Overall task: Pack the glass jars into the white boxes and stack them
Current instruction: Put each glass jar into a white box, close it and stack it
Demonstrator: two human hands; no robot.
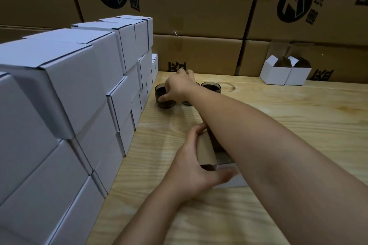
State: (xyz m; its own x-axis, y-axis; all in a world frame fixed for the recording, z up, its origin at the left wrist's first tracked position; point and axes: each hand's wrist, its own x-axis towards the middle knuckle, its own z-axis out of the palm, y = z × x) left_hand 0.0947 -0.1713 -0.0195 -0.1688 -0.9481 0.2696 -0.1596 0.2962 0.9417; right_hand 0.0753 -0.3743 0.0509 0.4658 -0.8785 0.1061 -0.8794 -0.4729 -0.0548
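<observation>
1. Glass jars, dark and smoky, stand on the far part of the wooden desk (258, 165); the nearest thing to the viewer, however, is an open white box (229, 182), lying on the desk close in front and partly hidden under the right forearm.
2. Left hand (191, 173): closed around the open white box, thumb on its near white wall, fingers curled over its raised brown-lined flap.
3. Stacked white boxes (65, 105): closed, piled several layers high along the left edge of the desk, from the near corner to the far end.
4. Right hand (177, 85): reaches forward across the desk, with its arm passing over the open box; its fingers and thumb grip the rim of the left jar (162, 99), which stands upright just beside the foot of the stack.
5. Second jar (186, 102): mostly hidden behind the right wrist.
6. Third jar (211, 86): upright, just right of that hand, untouched.
7. Two open white boxes (284, 72): side by side at the far right of the desk, flaps raised.
8. Brown cartons (199, 6): printed with black marks, forming the wall behind the desk.
</observation>
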